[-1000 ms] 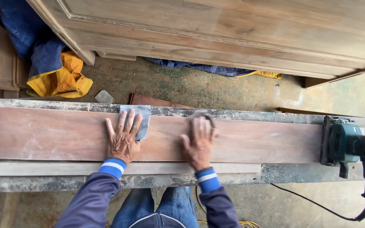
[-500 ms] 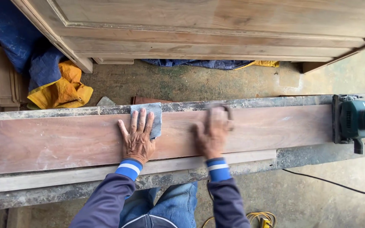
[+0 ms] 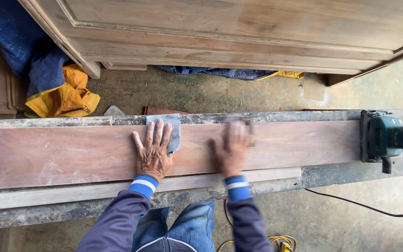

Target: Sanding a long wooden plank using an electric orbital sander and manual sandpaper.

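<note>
My left hand (image 3: 152, 154) lies flat, fingers spread, near the middle of the frame, on a long reddish wooden plank (image 3: 61, 156) that runs across the picture from the left edge to the right. Under its fingertips sits a grey sheet of sandpaper (image 3: 173, 130), pressed down at the plank's far edge; the palm itself rests on bare wood. My right hand (image 3: 233, 147) is just to the right of it, also open and down on the plank, but it is blurred, so I cannot tell whether anything lies under it. The two hands are apart, with a strip of bare wood between them.

The plank lies on a dusty grey workbench (image 3: 346, 175), with a paler wooden strip (image 3: 71, 193) along its near edge. At the right end of the plank a green electric sander (image 3: 388, 137) sits on the wood, its black cable (image 3: 350, 201) trailing down toward the lower right. Across the top of the frame is a large pale wooden door panel (image 3: 239, 28). In the upper left, blue cloth (image 3: 29, 51) and yellow cloth (image 3: 64, 98) are bunched on the concrete floor (image 3: 220, 93).
</note>
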